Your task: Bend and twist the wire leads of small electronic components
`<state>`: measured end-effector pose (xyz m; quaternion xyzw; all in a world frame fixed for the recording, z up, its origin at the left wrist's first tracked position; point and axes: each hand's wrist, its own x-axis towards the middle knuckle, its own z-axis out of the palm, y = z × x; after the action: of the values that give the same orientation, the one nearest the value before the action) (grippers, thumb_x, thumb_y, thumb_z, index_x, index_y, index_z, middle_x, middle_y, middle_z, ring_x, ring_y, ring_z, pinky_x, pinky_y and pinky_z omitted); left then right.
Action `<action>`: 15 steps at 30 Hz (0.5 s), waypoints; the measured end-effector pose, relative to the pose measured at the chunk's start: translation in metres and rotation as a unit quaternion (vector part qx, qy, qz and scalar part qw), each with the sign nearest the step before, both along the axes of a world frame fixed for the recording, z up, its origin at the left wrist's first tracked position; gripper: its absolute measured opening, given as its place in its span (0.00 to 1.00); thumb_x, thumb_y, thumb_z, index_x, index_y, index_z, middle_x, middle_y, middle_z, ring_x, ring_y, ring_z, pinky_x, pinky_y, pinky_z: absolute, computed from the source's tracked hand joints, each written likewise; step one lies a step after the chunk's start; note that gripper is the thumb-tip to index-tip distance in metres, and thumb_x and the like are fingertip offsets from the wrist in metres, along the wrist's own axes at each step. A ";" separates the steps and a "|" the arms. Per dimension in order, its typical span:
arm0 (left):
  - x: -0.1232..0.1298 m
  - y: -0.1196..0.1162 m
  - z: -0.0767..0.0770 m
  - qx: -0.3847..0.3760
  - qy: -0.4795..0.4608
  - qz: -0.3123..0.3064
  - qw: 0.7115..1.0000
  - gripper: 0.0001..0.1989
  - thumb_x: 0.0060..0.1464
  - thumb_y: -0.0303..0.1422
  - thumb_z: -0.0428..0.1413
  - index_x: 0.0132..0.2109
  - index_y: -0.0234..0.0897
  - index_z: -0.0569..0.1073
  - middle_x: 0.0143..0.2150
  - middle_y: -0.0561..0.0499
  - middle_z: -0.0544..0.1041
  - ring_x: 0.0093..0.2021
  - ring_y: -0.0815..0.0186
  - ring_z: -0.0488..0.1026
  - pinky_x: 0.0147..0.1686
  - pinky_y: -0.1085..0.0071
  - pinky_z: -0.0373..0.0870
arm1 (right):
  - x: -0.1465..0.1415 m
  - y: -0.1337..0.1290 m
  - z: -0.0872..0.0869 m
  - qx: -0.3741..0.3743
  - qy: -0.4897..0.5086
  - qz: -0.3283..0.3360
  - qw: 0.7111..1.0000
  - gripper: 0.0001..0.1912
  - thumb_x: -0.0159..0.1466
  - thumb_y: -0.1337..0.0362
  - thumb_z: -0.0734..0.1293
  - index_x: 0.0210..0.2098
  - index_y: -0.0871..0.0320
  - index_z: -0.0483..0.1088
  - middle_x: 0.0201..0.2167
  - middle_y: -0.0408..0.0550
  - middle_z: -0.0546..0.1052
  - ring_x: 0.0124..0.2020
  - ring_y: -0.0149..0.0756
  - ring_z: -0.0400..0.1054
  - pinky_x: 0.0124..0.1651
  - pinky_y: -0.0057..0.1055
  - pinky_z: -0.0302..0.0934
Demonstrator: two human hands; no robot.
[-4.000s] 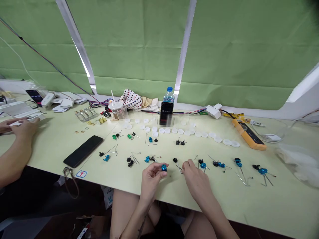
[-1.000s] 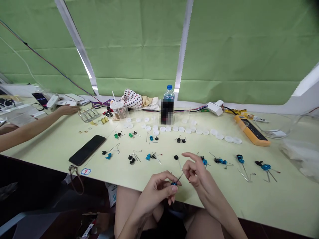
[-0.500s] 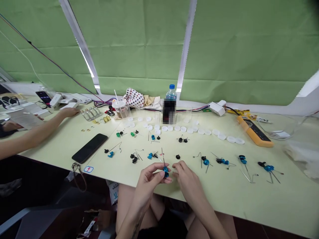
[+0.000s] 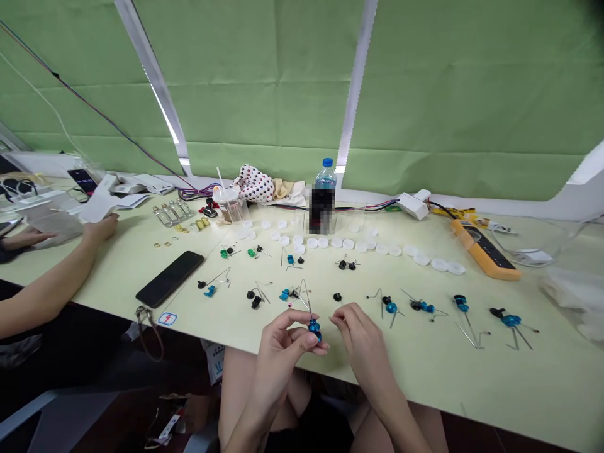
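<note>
Near the table's front edge, my left hand (image 4: 282, 345) is closed on a small shiny blue metal part (image 4: 314, 328) between thumb and fingers. A thin bent wire (image 4: 309, 301) rises from the top of that part. Just to the right, apart from the part, my right hand (image 4: 365, 340) has thumb and forefinger pinched together; anything between them is too small to make out. A small black knob-like piece (image 4: 337, 296) lies beyond my right hand. Behind my left hand lies another blue piece (image 4: 284, 294) with black and wire bits next to it.
Similar sets, such as a blue-and-black one (image 4: 510, 320), lie across the table (image 4: 472, 384). White round caps (image 4: 348, 244) form a line behind them. A phone (image 4: 170, 279) lies left, a bottle (image 4: 324, 179) and power strip (image 4: 486, 250) stand farther back. Another person's arm (image 4: 51, 286) reaches in.
My left hand has turned the blue part slightly, so more of it and the bent wire shows. My right hand's fingers have drawn into a pinch. The other person's arm has moved left with white paper.
</note>
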<state>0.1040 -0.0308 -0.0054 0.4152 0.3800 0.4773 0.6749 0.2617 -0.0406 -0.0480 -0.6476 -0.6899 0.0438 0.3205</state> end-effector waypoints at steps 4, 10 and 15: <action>-0.001 0.004 -0.003 0.015 0.019 0.010 1.000 0.11 0.46 0.31 0.62 0.38 0.34 0.72 0.29 0.52 0.75 0.28 0.68 0.75 0.33 0.72 0.72 | 0.003 -0.001 -0.018 0.029 -0.093 0.023 0.995 0.13 0.69 0.65 0.53 0.29 0.57 0.63 0.30 0.46 0.68 0.32 0.35 0.65 0.31 0.29 0.56; 0.001 0.011 -0.013 0.029 0.028 -0.019 0.999 0.10 0.48 0.33 0.60 0.38 0.33 0.70 0.38 0.47 0.74 0.32 0.68 0.72 0.35 0.70 0.71 | 0.006 -0.001 -0.030 0.031 -0.062 0.007 0.998 0.16 0.69 0.64 0.51 0.29 0.56 0.64 0.28 0.46 0.68 0.28 0.34 0.64 0.32 0.29 0.56; 0.005 0.014 -0.024 0.038 0.014 -0.026 0.999 0.10 0.49 0.32 0.60 0.38 0.33 0.69 0.38 0.46 0.75 0.34 0.68 0.71 0.36 0.69 0.71 | 0.005 -0.003 -0.022 0.012 -0.003 0.023 1.000 0.15 0.68 0.64 0.52 0.29 0.56 0.64 0.29 0.46 0.69 0.30 0.34 0.65 0.34 0.30 0.57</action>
<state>0.1089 -0.0172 -0.0297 0.4567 0.3604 0.4678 0.6653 0.2662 -0.0431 -0.0698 -0.6281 -0.7059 0.0408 0.3250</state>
